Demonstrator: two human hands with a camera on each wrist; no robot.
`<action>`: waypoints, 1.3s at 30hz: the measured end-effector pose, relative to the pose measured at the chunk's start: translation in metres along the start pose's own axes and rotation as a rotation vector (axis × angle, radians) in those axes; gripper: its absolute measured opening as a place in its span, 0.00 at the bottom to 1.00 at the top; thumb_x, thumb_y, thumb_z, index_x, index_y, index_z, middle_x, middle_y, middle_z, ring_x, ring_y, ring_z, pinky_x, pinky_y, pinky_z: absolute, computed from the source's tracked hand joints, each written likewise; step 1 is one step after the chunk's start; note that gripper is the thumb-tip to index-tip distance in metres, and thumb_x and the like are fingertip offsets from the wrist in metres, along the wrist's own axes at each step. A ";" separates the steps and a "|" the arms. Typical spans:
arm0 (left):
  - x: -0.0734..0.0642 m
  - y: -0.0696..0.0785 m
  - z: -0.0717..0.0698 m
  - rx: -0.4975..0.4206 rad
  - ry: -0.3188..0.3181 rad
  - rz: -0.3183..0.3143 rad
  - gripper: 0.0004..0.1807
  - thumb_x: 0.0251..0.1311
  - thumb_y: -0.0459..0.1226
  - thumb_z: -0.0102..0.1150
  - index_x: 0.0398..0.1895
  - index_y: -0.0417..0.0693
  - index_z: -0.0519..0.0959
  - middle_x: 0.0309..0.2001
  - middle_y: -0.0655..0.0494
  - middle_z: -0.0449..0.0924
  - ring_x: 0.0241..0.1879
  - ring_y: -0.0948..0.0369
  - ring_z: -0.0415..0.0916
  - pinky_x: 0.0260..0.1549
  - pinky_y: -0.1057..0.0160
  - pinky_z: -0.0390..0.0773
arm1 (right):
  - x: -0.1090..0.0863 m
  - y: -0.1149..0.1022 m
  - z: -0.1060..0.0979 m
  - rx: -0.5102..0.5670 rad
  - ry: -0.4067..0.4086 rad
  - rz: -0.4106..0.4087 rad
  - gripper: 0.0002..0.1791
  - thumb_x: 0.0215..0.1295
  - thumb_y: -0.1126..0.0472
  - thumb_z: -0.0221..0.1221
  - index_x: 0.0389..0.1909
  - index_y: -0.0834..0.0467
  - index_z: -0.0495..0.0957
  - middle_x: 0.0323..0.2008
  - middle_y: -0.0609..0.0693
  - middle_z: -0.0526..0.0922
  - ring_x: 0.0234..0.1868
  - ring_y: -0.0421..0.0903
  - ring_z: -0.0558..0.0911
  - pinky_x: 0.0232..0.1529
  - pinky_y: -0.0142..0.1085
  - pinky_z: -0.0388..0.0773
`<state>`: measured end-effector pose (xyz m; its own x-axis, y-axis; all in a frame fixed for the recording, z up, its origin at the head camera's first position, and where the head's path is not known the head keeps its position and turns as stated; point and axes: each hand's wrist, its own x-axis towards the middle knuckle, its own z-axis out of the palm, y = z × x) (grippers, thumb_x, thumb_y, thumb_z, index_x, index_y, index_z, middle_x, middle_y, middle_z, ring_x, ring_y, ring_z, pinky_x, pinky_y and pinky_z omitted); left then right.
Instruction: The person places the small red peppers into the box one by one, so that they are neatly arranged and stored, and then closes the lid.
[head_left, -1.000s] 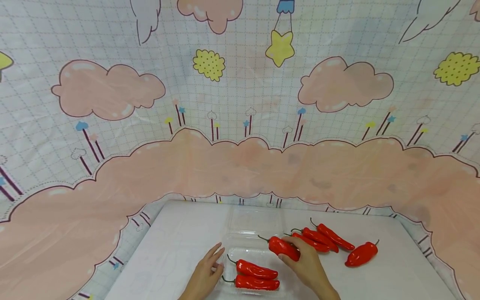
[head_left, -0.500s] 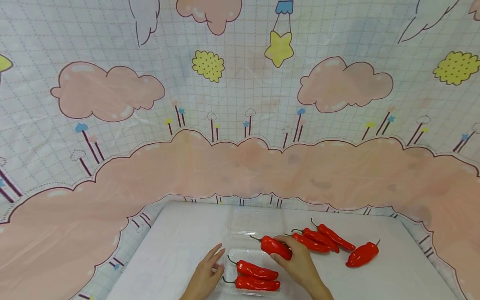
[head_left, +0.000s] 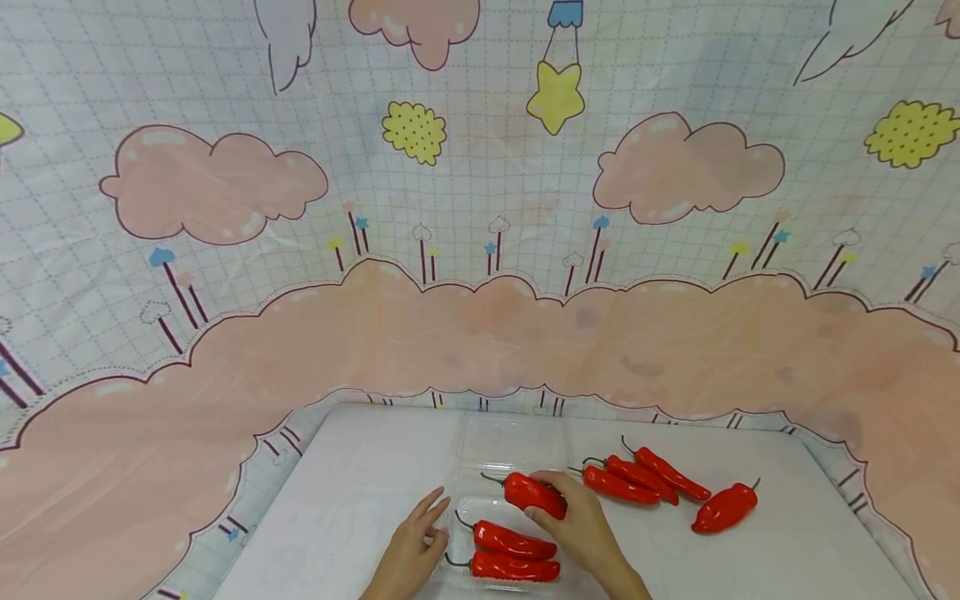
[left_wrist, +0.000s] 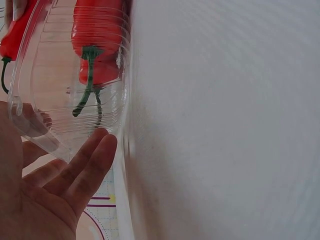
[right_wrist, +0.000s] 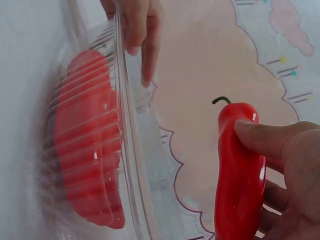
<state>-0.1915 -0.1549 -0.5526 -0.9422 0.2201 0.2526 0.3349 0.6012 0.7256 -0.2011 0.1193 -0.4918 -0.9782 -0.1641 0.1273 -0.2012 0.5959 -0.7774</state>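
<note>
A red pepper (head_left: 531, 495) with a green stem is gripped by my right hand (head_left: 576, 521), thumb on one side and fingers on the other. It is held over the far part of a clear plastic container (head_left: 491, 505). Two more red peppers (head_left: 513, 540) lie side by side inside, stems to the left; the right wrist view shows them through the ribbed wall. My left hand (head_left: 411, 542) rests at the container's left side, fingers fairly straight. In the left wrist view its fingertips (left_wrist: 102, 137) are right at the clear wall.
The container's clear lid (head_left: 513, 442) lies folded back behind it. To the right, three red peppers (head_left: 637, 479) lie in a slanted group, and a wider red pepper (head_left: 724, 508) lies apart. A patterned cloth (head_left: 480, 333) rises behind the white table (head_left: 360, 467).
My right hand has carried its pepper leftward, from near the container's right edge to over its far part. The left hand stays in place.
</note>
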 end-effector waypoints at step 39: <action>0.001 -0.005 0.003 -0.001 0.013 0.002 0.24 0.63 0.31 0.54 0.63 0.35 0.73 0.70 0.40 0.66 0.34 0.75 0.77 0.30 0.72 0.79 | 0.027 0.014 0.029 0.012 -0.150 0.062 0.27 0.55 0.61 0.69 0.58 0.54 0.77 0.52 0.53 0.83 0.49 0.50 0.79 0.53 0.54 0.79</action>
<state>-0.1941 -0.1553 -0.5582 -0.9414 0.2115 0.2627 0.3372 0.5995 0.7259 -0.2283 0.1004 -0.5168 -0.9698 -0.2434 -0.0137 -0.1393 0.5992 -0.7884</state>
